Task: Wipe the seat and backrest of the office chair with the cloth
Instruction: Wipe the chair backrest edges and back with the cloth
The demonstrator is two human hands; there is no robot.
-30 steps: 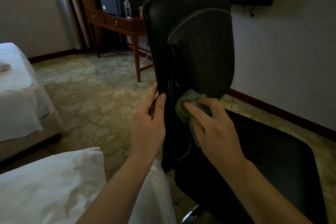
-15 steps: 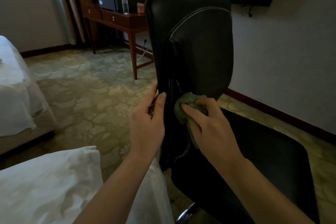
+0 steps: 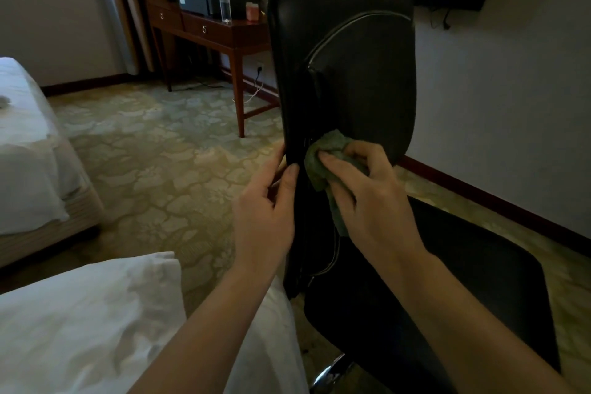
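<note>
White bedding (image 3: 80,323) fills the near-left foreground, beside the chair. Left hand (image 3: 265,217): thumb in front and fingers behind, pinching the side edge of the tall black padded backrest (image 3: 358,73), the same grip as a second ago. Right hand (image 3: 374,201): fingers curled over the crumpled green cloth (image 3: 323,157), pressing it against the backrest's lower part, beside the piped seam. Since a second ago the cloth has crept slightly higher along that seam. By this reading the backrest wipe is under way low down, with most of the panel above still to cover. Flat black seat (image 3: 463,281): lower right, touched by neither hand. Beyond: patterned carpet (image 3: 153,153) and a dark wooden desk (image 3: 224,32) bearing a clear plastic bottle (image 3: 225,5).
</note>
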